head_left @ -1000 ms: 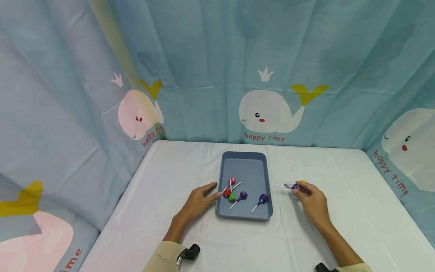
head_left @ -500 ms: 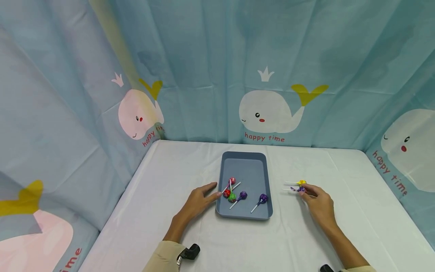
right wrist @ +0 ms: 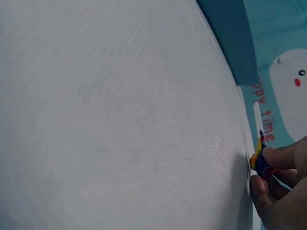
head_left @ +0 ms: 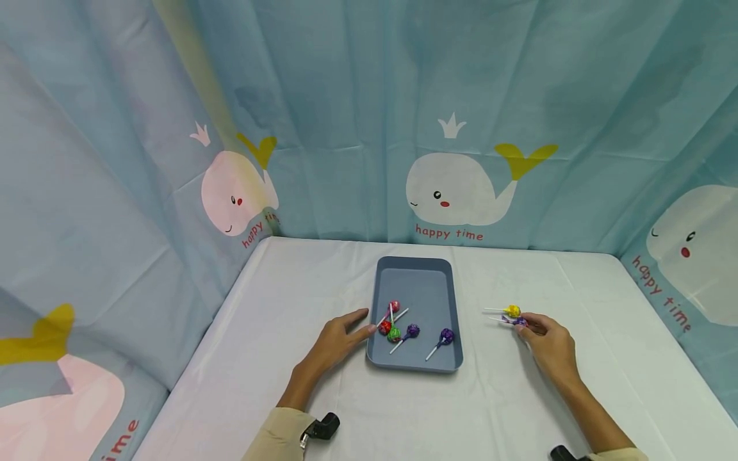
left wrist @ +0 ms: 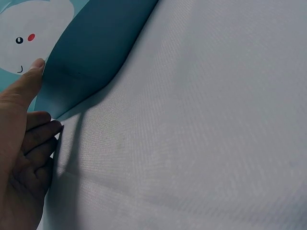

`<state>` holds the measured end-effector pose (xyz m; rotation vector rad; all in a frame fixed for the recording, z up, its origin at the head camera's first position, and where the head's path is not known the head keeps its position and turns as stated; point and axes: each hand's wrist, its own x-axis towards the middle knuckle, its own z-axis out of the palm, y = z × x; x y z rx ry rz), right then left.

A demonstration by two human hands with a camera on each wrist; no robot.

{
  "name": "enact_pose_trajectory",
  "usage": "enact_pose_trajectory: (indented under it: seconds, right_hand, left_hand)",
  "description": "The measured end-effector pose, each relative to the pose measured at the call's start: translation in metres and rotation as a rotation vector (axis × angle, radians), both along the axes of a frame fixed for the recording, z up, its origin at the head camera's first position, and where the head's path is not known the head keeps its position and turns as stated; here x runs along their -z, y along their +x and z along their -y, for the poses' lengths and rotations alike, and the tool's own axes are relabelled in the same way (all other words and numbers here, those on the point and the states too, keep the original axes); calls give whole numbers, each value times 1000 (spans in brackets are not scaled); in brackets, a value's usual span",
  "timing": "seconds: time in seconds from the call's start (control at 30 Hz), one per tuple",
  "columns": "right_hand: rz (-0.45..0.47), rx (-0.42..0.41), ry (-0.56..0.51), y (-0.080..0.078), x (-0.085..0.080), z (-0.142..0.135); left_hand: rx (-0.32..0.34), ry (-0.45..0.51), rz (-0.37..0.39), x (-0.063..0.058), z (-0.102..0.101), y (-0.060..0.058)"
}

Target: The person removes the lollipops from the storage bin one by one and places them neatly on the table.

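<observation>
At the right of the head view, my right hand [head_left: 550, 346] pinches a purple-wrapped lollipop [head_left: 519, 321] by its candy end, its stick pointing left. Just beyond it lies a yellow lollipop [head_left: 512, 310] on the white cloth. The right wrist view shows the purple wrapper [right wrist: 262, 165] between thumb and fingers, with yellow behind it. My left hand [head_left: 337, 342] rests against the left side of a grey-blue tray [head_left: 415, 270], thumb at the rim and fingers loosely extended. Inside the tray are two purple lollipops, a green lollipop [head_left: 394, 335], a red lollipop [head_left: 384, 328] and a pinkish-red lollipop [head_left: 394, 305].
White cloth [head_left: 277, 288] covers the table. Blue curtains [head_left: 346, 160] printed with whales hang behind and at both sides. Black wrist mounts [head_left: 324, 426] sit at the sleeve cuffs.
My right hand has drawn to the right with the purple lollipop, uncovering more of the yellow one, which stays in place. The left hand and the tray have not moved.
</observation>
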<state>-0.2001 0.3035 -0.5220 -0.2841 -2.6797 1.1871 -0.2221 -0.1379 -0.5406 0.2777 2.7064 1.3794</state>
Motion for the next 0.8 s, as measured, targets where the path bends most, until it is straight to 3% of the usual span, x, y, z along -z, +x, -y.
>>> enact_pose_trajectory:
  seconds: [0.8]
  right_hand:
    - [69,-9,18,-5,3,0]
  left_hand:
    - [-5,8,-2,-1,0,0]
